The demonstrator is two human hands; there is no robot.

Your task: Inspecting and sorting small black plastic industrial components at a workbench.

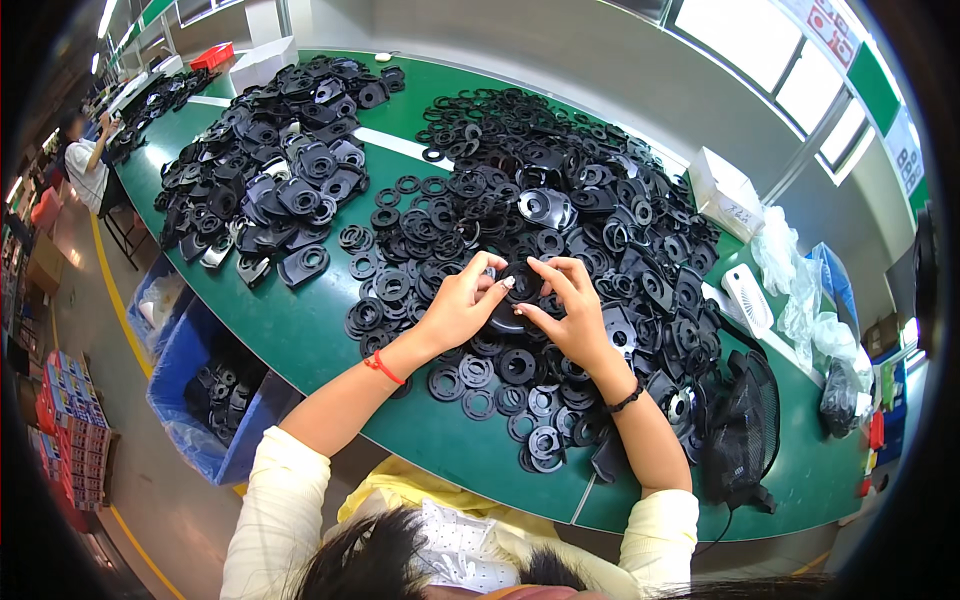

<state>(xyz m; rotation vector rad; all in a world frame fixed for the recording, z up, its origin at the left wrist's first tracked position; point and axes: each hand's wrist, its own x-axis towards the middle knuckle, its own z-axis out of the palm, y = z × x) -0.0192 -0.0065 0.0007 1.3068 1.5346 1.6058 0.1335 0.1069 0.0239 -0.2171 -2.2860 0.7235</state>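
Note:
Both my hands meet over a large pile of black plastic parts (640,270) on the green table. Between them is a black ring-shaped part (522,284), seemingly with a darker piece under it. My left hand (465,300) pinches its left side with thumb and index finger. On the right side, the curved fingers and thumb of my right hand (568,305) grip the same part. Flat black rings (478,372) lie loose around and below my hands. A shiny part (547,208) rests in the pile just beyond them.
Another heap of black parts (300,170) lies to the left. A blue bin (190,430) with parts stands below the table's left edge. At right are a white box (725,190), a white handheld fan (746,298), plastic bags (790,270) and a black mesh bag (742,430). A person (85,160) sits far left.

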